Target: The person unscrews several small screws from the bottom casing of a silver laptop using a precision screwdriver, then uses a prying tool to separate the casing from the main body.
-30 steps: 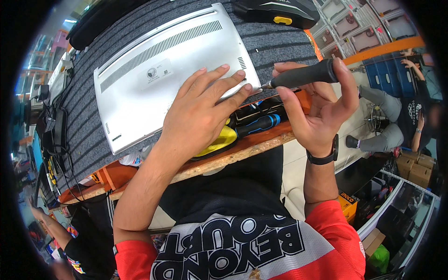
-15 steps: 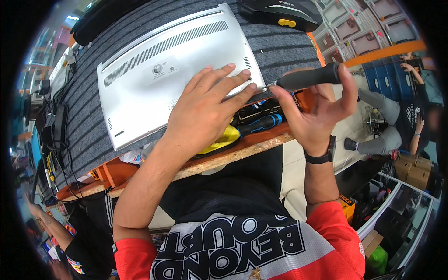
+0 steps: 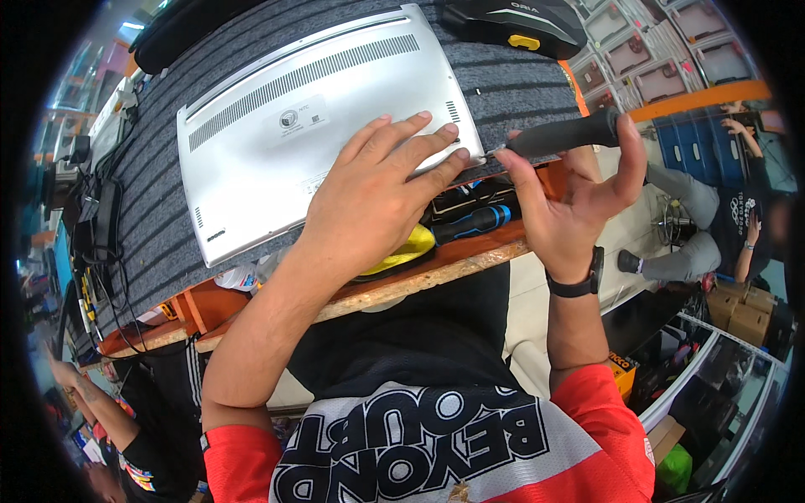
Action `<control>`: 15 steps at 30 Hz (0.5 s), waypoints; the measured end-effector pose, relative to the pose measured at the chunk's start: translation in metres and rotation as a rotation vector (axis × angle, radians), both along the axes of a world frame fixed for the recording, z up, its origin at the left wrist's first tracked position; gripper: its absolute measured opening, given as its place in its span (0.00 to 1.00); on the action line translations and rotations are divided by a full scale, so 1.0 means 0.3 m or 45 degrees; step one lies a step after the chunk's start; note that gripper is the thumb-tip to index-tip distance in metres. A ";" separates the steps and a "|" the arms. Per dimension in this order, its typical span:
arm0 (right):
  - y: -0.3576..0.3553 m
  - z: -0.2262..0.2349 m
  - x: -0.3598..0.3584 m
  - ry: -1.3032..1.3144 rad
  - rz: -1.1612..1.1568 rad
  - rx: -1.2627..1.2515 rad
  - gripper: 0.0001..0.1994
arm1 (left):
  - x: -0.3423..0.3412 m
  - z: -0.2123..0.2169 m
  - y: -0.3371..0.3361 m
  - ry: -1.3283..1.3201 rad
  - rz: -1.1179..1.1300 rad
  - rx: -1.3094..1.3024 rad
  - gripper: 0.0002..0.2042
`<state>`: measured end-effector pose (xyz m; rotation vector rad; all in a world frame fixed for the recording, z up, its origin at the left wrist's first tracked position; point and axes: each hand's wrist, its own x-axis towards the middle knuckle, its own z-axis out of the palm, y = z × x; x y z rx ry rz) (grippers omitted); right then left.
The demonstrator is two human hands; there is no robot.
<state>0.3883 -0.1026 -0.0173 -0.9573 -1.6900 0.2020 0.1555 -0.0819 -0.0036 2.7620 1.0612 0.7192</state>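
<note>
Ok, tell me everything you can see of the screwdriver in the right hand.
The screwdriver has a thick, dark grey handle that looks rubbery and a short metal shaft. It lies nearly level, its tip pointing left at the near right corner of the silver laptop, which lies bottom side up on the striped mat. The right hand grips the handle with thumb and fingers curled round it. The left hand rests flat on the laptop, its fingertips close to the tip. Whether the tip sits in a screw is too small to tell.
</note>
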 end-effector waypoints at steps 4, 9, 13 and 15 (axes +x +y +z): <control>0.011 0.006 0.005 0.022 0.021 0.003 0.53 | 0.003 -0.002 0.003 -0.009 -0.002 0.004 0.22; 0.000 -0.018 0.012 0.043 0.044 -0.055 0.53 | 0.003 -0.001 0.001 -0.004 0.003 -0.004 0.22; 0.003 0.003 -0.004 0.052 0.048 -0.082 0.52 | 0.002 -0.007 -0.001 0.003 0.007 -0.010 0.23; 0.003 0.025 -0.009 0.117 0.159 -0.151 0.52 | 0.002 0.001 -0.001 -0.010 0.005 -0.020 0.23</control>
